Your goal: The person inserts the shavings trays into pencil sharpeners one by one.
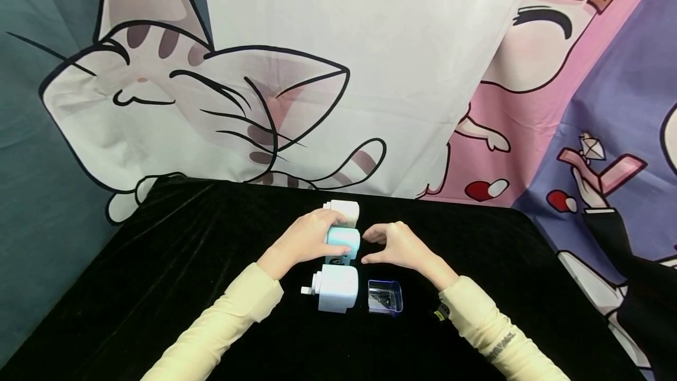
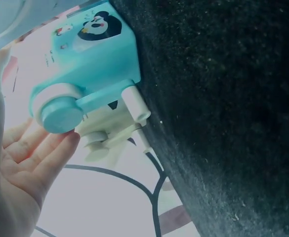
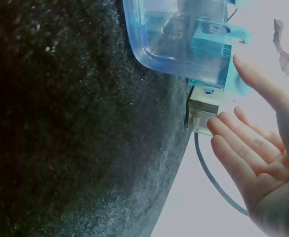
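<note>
A turquoise crank pencil sharpener (image 1: pixel 344 240) with a cartoon sticker stands in the middle of a row of three. My left hand (image 1: pixel 304 237) holds it, thumb across the near side and fingers over the far side. In the left wrist view those fingers (image 2: pixel 55 153) lie by the round knob of the turquoise sharpener (image 2: pixel 104 59). Just right of it, my right hand (image 1: pixel 402 246) hovers with thumb and fingers spread apart, holding nothing. In the right wrist view this hand (image 3: pixel 263 148) shows its palm and separated fingers.
Behind stands a cream sharpener (image 1: pixel 346 211); in front, a pale blue one (image 1: pixel 338 288) with its crank to the left. A clear blue-edged drawer (image 1: pixel 385 297) lies right of that. Black cloth (image 1: pixel 222 287) covers the table, and a cartoon curtain (image 1: pixel 412 75) hangs behind.
</note>
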`<action>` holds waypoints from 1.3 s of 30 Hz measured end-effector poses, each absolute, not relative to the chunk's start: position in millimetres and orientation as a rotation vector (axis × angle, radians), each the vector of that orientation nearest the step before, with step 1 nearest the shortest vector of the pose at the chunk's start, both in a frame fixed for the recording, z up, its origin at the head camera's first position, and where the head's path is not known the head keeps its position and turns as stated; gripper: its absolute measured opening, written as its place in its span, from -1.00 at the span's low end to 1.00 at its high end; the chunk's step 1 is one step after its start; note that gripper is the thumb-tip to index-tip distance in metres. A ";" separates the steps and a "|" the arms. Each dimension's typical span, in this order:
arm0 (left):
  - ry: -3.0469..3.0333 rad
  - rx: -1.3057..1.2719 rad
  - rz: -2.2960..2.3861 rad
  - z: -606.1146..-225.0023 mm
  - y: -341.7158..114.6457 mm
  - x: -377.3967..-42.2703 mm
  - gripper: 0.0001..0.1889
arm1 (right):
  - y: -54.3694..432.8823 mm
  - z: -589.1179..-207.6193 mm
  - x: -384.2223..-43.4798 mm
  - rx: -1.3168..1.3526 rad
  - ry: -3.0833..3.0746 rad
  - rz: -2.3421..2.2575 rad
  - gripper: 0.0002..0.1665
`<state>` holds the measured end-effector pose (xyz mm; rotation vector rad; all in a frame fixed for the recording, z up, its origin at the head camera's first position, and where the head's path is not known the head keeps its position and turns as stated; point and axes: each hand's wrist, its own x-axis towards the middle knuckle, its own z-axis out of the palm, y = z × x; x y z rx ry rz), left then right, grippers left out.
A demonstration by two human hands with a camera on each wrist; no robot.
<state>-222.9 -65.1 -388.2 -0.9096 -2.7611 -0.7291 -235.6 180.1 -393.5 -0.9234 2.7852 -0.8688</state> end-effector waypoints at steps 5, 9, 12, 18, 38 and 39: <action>-2.737 -0.904 -0.666 -386.1 -66.8 -221.6 -0.35 | 182.8 -390.6 -233.8 -0.924 2.784 -0.874 -0.41; -2.713 -0.911 -0.629 -384.3 -67.8 -221.0 -0.34 | 184.7 -388.9 -232.1 -0.948 2.785 -0.879 -0.40; -2.697 -0.905 -0.611 -382.1 -69.0 -219.6 -0.34 | 185.2 -386.3 -230.5 -0.965 2.786 -0.879 -0.40; -2.676 -0.875 -0.576 -376.8 -70.8 -214.6 -0.34 | 186.0 -380.0 -226.5 -0.952 2.774 -0.887 -0.39; -2.600 -0.902 -0.551 -360.3 -62.3 -187.6 -0.32 | 189.6 -372.8 -214.4 -0.968 2.817 -0.893 -0.35; -2.605 -0.890 -0.556 -359.9 -61.6 -185.9 -0.32 | 190.0 -372.3 -213.5 -0.969 2.818 -0.891 -0.35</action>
